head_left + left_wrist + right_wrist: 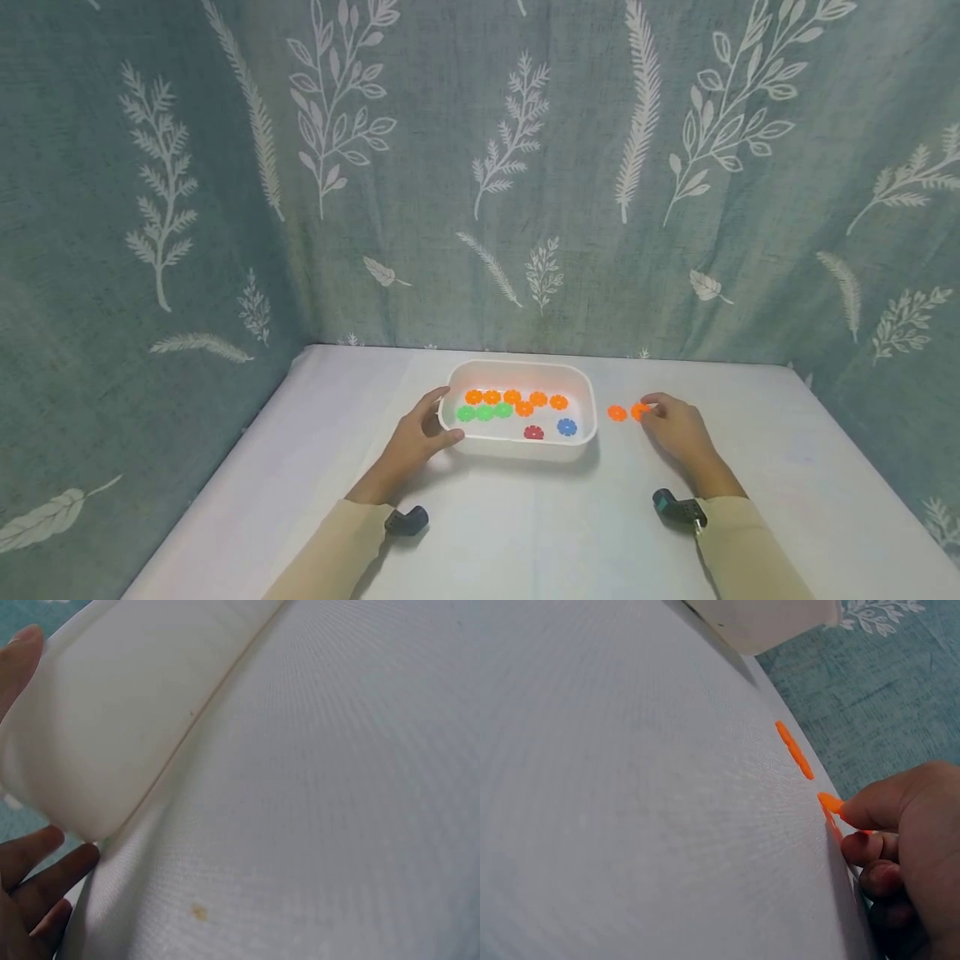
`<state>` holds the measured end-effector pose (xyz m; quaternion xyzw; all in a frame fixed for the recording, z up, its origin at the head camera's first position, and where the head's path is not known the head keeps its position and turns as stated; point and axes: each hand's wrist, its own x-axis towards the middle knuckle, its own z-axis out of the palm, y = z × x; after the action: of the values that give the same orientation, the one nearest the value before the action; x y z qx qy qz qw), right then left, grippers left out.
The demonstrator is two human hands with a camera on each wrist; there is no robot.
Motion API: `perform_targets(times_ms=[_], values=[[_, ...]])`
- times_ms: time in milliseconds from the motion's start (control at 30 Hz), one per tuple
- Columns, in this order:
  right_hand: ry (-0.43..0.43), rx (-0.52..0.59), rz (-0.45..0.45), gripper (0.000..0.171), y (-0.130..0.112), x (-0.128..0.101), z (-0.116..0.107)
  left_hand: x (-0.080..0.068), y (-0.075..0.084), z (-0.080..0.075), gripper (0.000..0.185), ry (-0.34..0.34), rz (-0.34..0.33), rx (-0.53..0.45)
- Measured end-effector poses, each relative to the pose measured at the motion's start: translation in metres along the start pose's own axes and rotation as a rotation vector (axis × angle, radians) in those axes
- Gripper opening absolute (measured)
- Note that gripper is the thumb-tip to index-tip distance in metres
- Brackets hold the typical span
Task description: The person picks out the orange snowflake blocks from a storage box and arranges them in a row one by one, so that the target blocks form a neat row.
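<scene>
Fabric backdrop (225, 208), teal weave printed with pale fern and leaf sprigs, closing the scene at far left, rear and right. Tabletop (525, 533) under a white, finely ribbed cloth, matte, with one small tan fleck visible from the left wrist. Left hand (416, 437), beige-sleeved, fingers curved round the left end of the tray, thumb on the near wall, fingertips at the rim; seen from the left wrist with fingers (34, 874) spread below the tray's rounded corner. Tray (517, 450): white plastic, rectangular with rounded corners, smooth low walls, set mid-table, well back from the near edge. Inside: flat toothed discs, flower-shaped in outline — orange discs in tray (512, 397) in a back row, green discs (483, 412) in a row of three at left, red disc (533, 432) and blue disc (567, 427) apart toward the near wall. Right of the tray, on bare cloth: loose orange disc (617, 412), lying flat, just beside a second orange disc (638, 410) pinched between thumb and curled fingers of the right hand (678, 429), one edge lifted off the cloth in the right-wrist view (829, 804). Open cloth in front of both hands and out to the right edge; less room at the left beside the curtain.
</scene>
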<state>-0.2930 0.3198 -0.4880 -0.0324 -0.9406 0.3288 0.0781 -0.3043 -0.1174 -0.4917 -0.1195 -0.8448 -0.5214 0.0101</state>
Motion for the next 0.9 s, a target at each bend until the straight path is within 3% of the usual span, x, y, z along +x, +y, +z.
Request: perform_targets(times_ms=[200, 633, 900], values=[[-0.032, -0.026, 0.058, 0.036, -0.0077, -0.0004, 0.0041, 0.0004, -0.0040, 0.0002, 0.081, 0.009, -0.001, -0.005], [-0.009, -0.120, 0.000, 0.033, -0.0071, -0.0025, 0.0004, -0.0002, -0.0057, 0.0043, 0.080, -0.007, 0.013, -0.001], [0.024, -0.074, 0.012, 0.033, -0.0050, -0.0019, 0.0008, 0.0010, -0.0029, 0.0014, 0.080, 0.002, 0.020, 0.001]])
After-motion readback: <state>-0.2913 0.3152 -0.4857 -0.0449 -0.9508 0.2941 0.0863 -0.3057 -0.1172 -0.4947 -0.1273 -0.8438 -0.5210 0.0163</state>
